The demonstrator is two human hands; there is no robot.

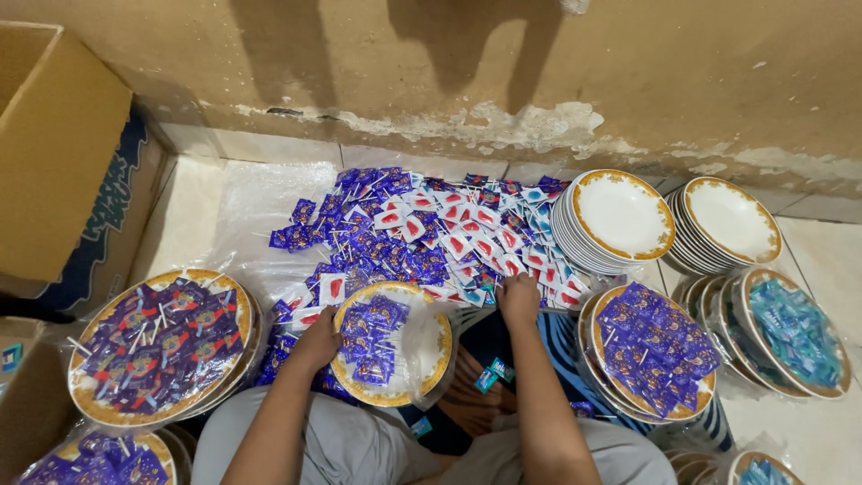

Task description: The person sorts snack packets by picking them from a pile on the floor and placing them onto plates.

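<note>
the person is sitting on the floor [808, 251] facing a wall [449, 72], legs folded, with a plate [429, 346] resting in front of the knees. this plate is white with a gold rim and is carrying a small clump of purple packets [373, 332] on its left half; clear film is lying over its right side.

the left hand [316, 341] is lying against the plate's left rim, fingers curled round the edge and gripping it. the right hand [518, 296] is reaching past the plate's upper right into the candy pile [422, 233], fingers bunched down together among the wrappers; whether they are pinching a piece is too hidden to tell.

the pile is spreading over a clear sheet [260, 202] on the floor just beyond the plate, purple packets to the left, red-and-white ones in the middle and right, a few blue ones at the far edge, thin white sticks poking out.

to the right of the pile two stacks of empty plates [620, 216] are standing side by side near the wall. below them a filled purple plate [651, 350] is sitting wrapped, and beside it a blue plate [795, 332] is tilting on its own stack. on the left a large wrapped plate [162, 346] full of purple packets is lying on others, with another one partly showing at the bottom corner. a cardboard box [63, 153] is standing open at the far left against the wall.
</note>
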